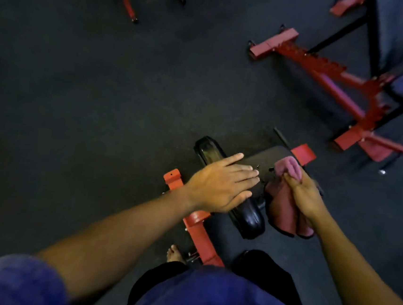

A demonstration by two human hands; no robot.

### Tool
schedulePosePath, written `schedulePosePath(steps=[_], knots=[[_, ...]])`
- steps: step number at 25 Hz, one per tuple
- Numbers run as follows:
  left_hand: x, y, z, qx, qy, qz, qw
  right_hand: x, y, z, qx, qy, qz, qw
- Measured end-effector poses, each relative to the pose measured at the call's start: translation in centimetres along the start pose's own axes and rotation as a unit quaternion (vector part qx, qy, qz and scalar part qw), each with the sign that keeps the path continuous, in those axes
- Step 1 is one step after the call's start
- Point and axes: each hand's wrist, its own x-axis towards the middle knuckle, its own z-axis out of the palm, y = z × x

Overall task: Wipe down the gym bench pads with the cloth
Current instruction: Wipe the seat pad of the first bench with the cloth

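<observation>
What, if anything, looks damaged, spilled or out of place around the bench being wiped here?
Nothing stands out. The left hand rests flat on the black roller pad, the right hand grips the pink cloth, and no spill shows on the dark floor.

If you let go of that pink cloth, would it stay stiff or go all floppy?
Probably floppy: the pink cloth already droops in folds below the right hand gripping it. It likely weighs little, since one hand holds it bunched. It shouldn't roll or slide far.
</observation>
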Motion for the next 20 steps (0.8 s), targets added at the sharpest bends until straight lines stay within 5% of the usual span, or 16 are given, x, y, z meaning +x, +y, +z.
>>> schedulePosePath(steps=[3, 7, 10, 15, 20], knots=[[-1.4, 2.8, 0.8, -0.052, 0.058, -0.230, 0.970, 2.3, -5.4, 0.7, 0.020, -0.065, -0.065, 0.996], [0.5, 3.1, 1.9, -0.198, 0.153, -0.520, 0.816, 10.4, -11.3, 2.7, 0.019, -0.266, -0.161, 0.950], [0.3, 3.9, 1.2, -0.247, 0.210, -0.536, 0.779, 13.5, -14.0, 6.0, 0.043, -0.330, -0.163, 0.929], [4.5, 5.9, 1.3, -0.195, 0.231, -0.669, 0.679, 15.5, -14.3, 12.7, -0.082, -0.552, -0.232, 0.797], [4.6, 5.8, 1.6, -0.160, 0.211, -0.679, 0.685, 18.8, -11.5, 15.8, -0.084, -0.612, -0.109, 0.779]])
